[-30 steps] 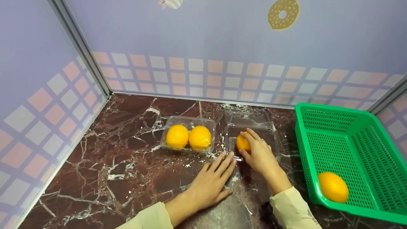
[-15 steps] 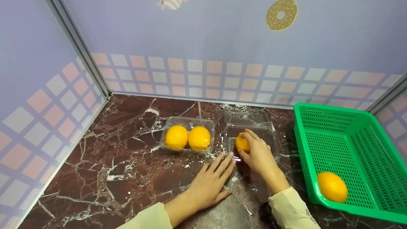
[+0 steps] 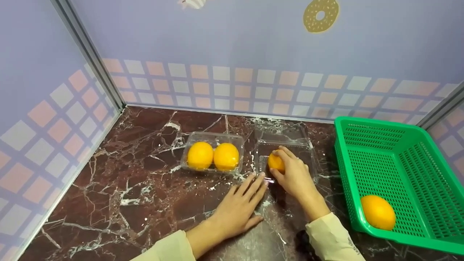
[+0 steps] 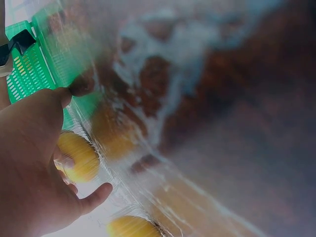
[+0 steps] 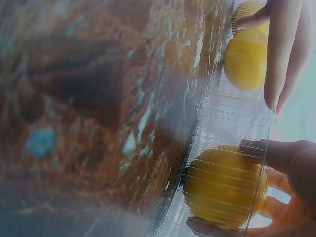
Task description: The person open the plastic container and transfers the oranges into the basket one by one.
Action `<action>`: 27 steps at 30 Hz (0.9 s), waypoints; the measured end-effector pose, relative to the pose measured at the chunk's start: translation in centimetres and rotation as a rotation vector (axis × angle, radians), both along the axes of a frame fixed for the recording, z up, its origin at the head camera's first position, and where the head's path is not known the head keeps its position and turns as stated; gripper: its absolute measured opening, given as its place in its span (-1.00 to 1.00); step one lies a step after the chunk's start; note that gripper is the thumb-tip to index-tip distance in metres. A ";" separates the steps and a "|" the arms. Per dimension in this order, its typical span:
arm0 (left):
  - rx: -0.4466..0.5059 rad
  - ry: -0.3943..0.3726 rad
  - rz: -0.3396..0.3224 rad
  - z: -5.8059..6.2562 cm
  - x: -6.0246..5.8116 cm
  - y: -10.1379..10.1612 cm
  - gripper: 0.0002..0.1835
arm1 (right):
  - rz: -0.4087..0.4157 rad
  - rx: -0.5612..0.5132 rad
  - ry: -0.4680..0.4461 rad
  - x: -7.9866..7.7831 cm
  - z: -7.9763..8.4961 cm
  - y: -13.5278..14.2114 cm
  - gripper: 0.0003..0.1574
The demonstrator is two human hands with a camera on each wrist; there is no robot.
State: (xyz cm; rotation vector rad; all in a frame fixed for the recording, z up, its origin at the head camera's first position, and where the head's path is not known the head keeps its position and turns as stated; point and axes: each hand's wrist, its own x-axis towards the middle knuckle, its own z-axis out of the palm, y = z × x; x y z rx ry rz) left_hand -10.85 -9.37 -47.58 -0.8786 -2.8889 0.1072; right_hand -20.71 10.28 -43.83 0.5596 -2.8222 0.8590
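My right hand (image 3: pixel 295 177) grips an orange (image 3: pixel 276 161) inside a clear plastic clamshell box (image 3: pixel 257 154), whose lid (image 3: pixel 282 134) lies folded back toward the wall. Seen through the ribbed plastic in the right wrist view, that orange (image 5: pixel 222 185) has the thumb and fingers around it. My left hand (image 3: pixel 237 210) lies palm down with straight fingers, its fingertips at the box's front left corner. A second clear box (image 3: pixel 217 135) stands to the left, holding two oranges (image 3: pixel 200 155) side by side. Whether its lid is closed is hard to tell.
A green perforated plastic basket (image 3: pixel 347 177) stands at the right, with one orange (image 3: pixel 377 213) in its near left corner. The dark red marbled tabletop (image 3: pixel 152 203) meets printed wall panels (image 3: pixel 217 43) at the back and left.
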 end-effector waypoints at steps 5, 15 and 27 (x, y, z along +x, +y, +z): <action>0.003 0.008 0.001 0.0 0.0 -0.1 -0.04 | 0.001 -0.003 0.016 0.1 0.1 -0.1 -0.43; 0.006 -0.030 0.007 0.2 0.0 0.1 -0.03 | -0.002 -0.002 -0.003 -0.1 -0.2 0.2 -0.40; 0.010 -0.033 0.007 0.2 0.0 0.0 -0.03 | 0.016 -0.003 -0.017 0.0 -0.4 0.4 -0.34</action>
